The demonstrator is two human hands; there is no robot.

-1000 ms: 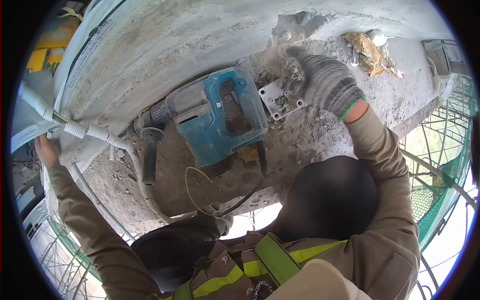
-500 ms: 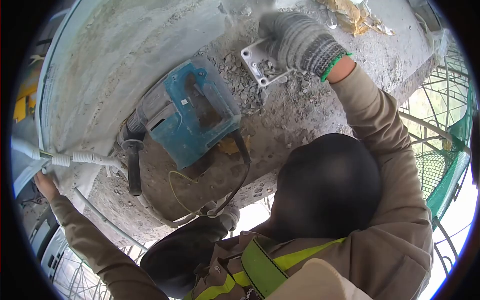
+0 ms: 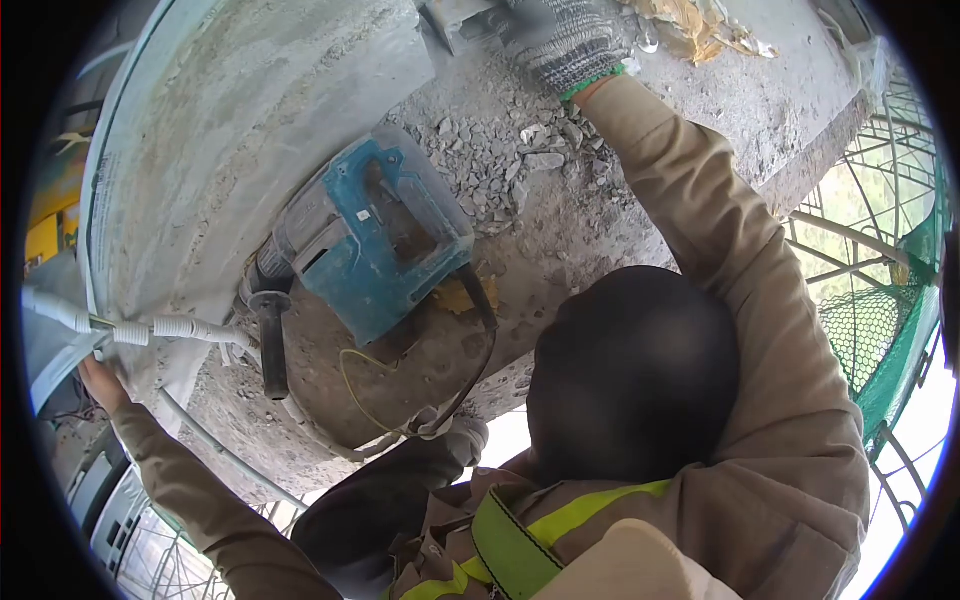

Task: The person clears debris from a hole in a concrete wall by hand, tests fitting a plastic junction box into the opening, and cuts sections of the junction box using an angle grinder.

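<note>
We saw a teal-blue drill (image 3: 375, 295) with a black side handle (image 3: 273, 350); beyond the drill, our right hand (image 3: 568, 48) wore grey-and-white stripes edged in green; beside the drill lay grey rubble (image 3: 488, 150).

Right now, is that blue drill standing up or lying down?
Lying down: the blue drill rests on the dusty ledge, its broad side facing up. Neither the left hand nor the right hand holds it.

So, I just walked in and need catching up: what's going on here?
A person's gloved right hand is at the top of the view, past the loose rubble; anything it holds is hard to make out. The bare left hand is at the edge of a pale panel. A blue power tool lies on the dusty ledge, with neither hand on it.
</note>
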